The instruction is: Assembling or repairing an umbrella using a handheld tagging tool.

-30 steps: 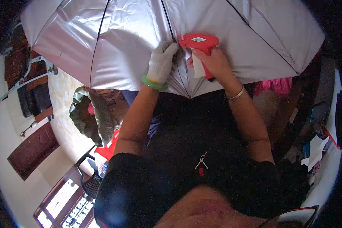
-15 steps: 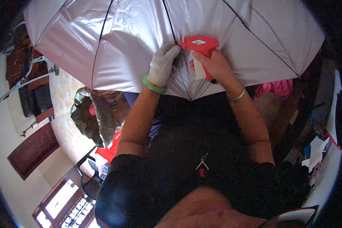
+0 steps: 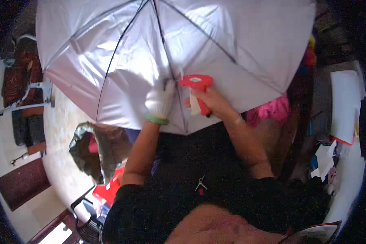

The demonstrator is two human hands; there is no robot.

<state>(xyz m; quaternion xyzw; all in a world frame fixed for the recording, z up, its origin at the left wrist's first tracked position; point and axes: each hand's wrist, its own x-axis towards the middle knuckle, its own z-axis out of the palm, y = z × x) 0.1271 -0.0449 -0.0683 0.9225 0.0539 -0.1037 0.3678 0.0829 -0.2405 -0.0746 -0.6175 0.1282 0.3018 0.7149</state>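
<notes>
A wide umbrella (image 3: 215,53) with silvery fabric and dark ribs is spread open in front of me. My right hand (image 3: 218,103) is wrapped round the grip of a red tagging gun (image 3: 196,81) with a white trigger. Its nose points left, close to the middle rib (image 3: 163,42). Beside that nose, my left hand (image 3: 160,99), in a white knitted glove, is closed on the umbrella at the same rib. Motion blurs the gloved fingertips, and whatever small part lies between them is hidden.
An open dark green sack (image 3: 103,152) stands on the floor at left, with a red bag (image 3: 110,187) nearer me. Bright pink cloth (image 3: 268,110) lies beyond the umbrella's right edge. Metal-framed seating (image 3: 26,95) is at far left, and white sheets (image 3: 323,162) are at right.
The view has shifted, so the umbrella, both hands and the tagging gun appear lower and farther left. More of the upper ribs shows. Both hands keep their holds.
</notes>
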